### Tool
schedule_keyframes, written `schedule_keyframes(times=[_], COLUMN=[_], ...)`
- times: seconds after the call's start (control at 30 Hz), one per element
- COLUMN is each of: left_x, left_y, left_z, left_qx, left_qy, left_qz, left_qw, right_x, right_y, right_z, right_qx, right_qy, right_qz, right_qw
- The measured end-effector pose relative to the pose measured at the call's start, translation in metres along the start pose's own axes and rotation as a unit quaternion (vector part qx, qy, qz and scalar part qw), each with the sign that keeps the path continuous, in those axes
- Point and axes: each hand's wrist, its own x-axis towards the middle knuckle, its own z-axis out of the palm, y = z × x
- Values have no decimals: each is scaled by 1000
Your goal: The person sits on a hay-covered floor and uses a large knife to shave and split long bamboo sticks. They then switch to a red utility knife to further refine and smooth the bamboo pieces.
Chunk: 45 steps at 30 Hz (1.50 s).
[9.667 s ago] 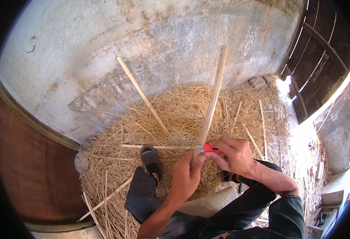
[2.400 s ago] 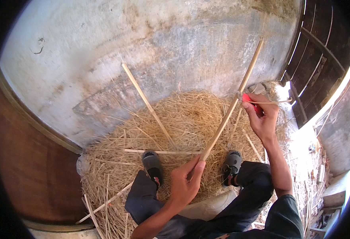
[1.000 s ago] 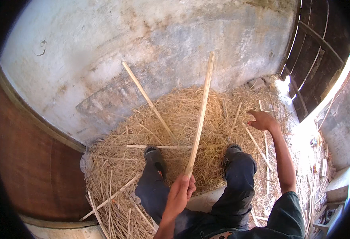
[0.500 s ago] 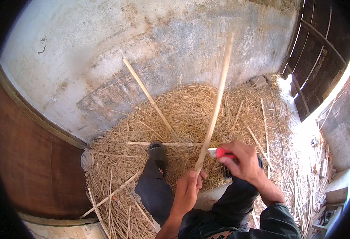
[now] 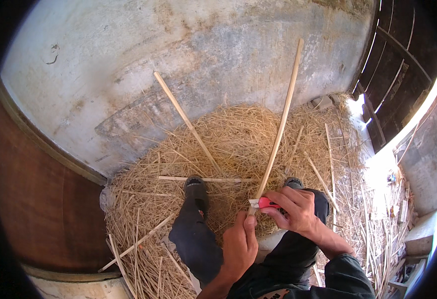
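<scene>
My left hand is closed round the near end of a long pale wooden stick, which slants up and away in front of me. In my right hand is a red utility knife, its short pale blade laid across the stick just beyond my left fingers. The two hands are close together above my lap. Part of the knife's handle is hidden by my right fingers.
Straw and shavings cover the floor around my shoes. One stick leans toward the stained wall; another lies crosswise. Several thin strips are heaped at the right. A brown panel stands at the left.
My right hand and the knife have come down the stick toward my left hand. The stick's far end has swung a little to the right, and my left hand has shifted slightly.
</scene>
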Motion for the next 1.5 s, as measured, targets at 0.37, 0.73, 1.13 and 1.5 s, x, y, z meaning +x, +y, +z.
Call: schedule_keyframes(times=[0.37,0.73,1.13,1.5], left_x=[-4,-46,-67,-22], left_y=[-1,-30,-68,-39], left_z=[-3,-6,-17,-10], left_qx=[22,86,-175,-257], left_qy=[-4,-59,-100,-200], left_qz=[8,-56,-177,-143], left_qw=[1000,993,963,935], right_x=[4,37,38,33], right_y=[4,76,142,39], right_z=[-4,-24,-31,-15], right_qx=[-8,-26,106,389], right_qy=[12,118,71,-23], right_qz=[20,164,344,374], right_qw=[1000,979,930,841])
